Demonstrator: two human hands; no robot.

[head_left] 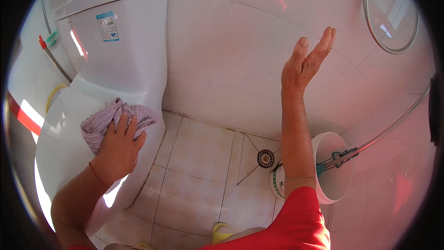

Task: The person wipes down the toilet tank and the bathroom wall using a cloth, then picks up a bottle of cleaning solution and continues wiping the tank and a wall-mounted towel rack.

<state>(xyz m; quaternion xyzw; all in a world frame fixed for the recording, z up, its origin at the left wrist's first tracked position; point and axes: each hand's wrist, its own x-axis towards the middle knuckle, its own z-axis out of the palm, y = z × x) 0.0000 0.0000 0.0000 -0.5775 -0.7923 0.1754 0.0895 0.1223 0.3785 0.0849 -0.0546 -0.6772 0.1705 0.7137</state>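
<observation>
My left hand [121,150] presses a crumpled mauve cloth [102,127] against the closed white lid of the toilet [60,132]. Its fingers curve over the cloth, and a thin red cord circles the wrist. The toilet's tank [132,32] rises behind, with a blue-and-white label [107,26] on its front. Raised at the right is my right hand [307,62], open and holding nothing, its fingers stretched out. It is close to the pale tiled wall [222,46]; whether it touches the wall I cannot tell.
Beside my right forearm stands a white bucket [336,180], with a long-handled tool [370,143] leaning in it. A round floor drain [265,158] lies in the tiled floor [199,157]. A metal hose [368,18] loops at upper right. Yellow footwear [222,232] shows at the bottom.
</observation>
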